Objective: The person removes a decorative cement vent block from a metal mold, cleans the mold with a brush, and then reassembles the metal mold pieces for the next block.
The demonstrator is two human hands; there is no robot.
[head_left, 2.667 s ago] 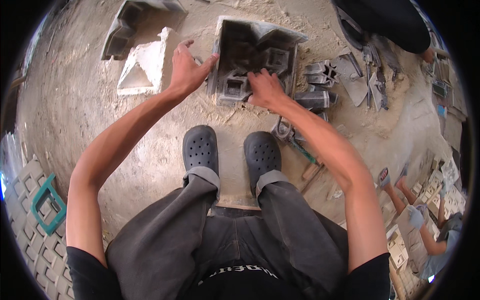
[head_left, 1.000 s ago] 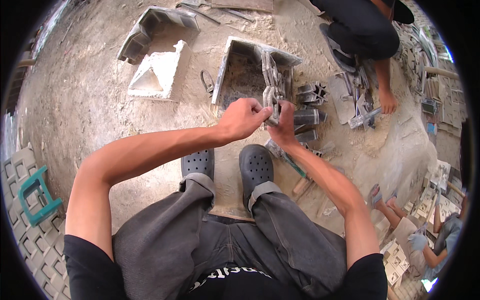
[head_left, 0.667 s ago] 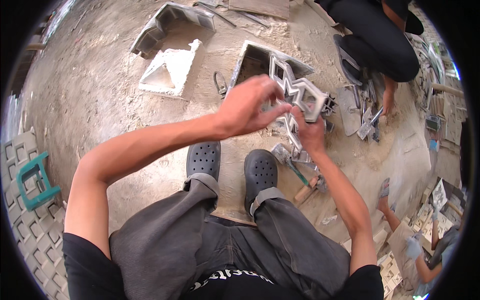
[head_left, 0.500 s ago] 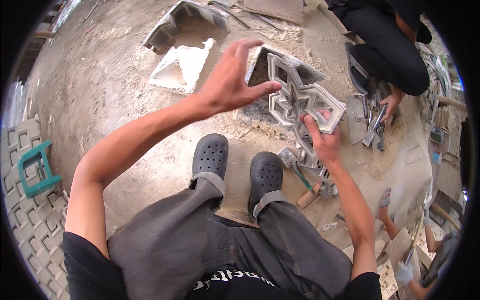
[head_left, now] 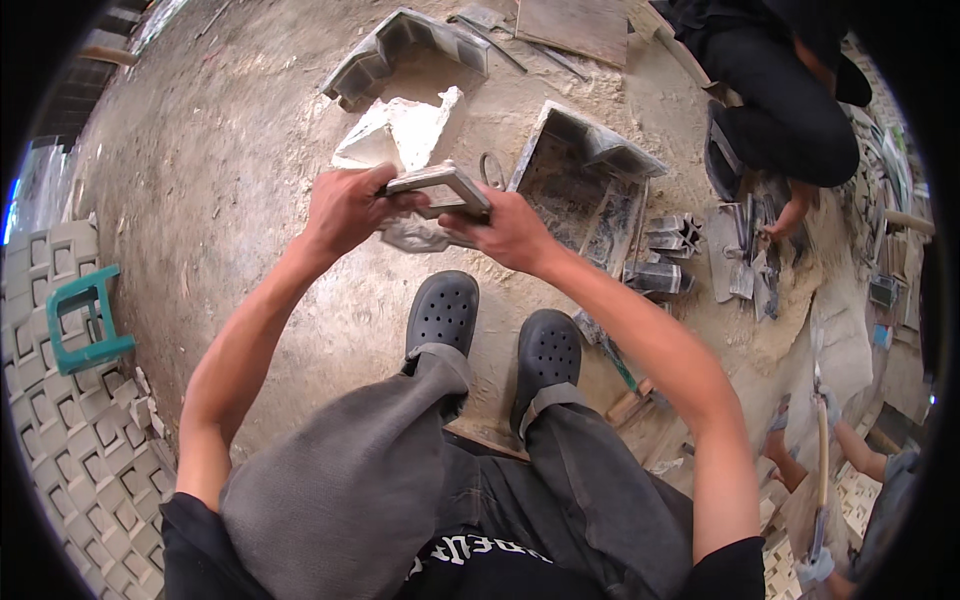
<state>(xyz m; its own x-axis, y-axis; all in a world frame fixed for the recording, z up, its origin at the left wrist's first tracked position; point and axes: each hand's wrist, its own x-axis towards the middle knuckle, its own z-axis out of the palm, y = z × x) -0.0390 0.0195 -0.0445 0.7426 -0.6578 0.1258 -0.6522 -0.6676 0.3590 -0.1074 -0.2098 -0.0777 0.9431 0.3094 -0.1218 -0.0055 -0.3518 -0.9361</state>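
Note:
In front of my feet I hold a grey frame (head_left: 468,188) with hexagonal openings, tilted so that it is seen nearly edge-on. My left hand (head_left: 348,208) grips one end, and my right hand (head_left: 508,232) grips the other; both sets of fingers are closed round it. Just beyond my left hand, a rough white cast block (head_left: 405,130) sits on the ground, partly hidden by the hand and frame. To the right of it lies an angled mould piece (head_left: 590,150), its inside dark and dusty. Small star-shaped metal pieces (head_left: 675,235) lie beyond my right forearm.
Another angled mould part (head_left: 385,55) lies farther off. A co-worker (head_left: 775,130) squats at the right, a hand among metal tools. A second person (head_left: 885,480) holds a long handle at lower right. A green stool (head_left: 90,320) stands at left by stacked patterned blocks (head_left: 75,470).
The frame has moved left, from above the angled mould piece to near the white block. My left hand, open before, has closed on it. The small star-shaped pieces now show on the ground.

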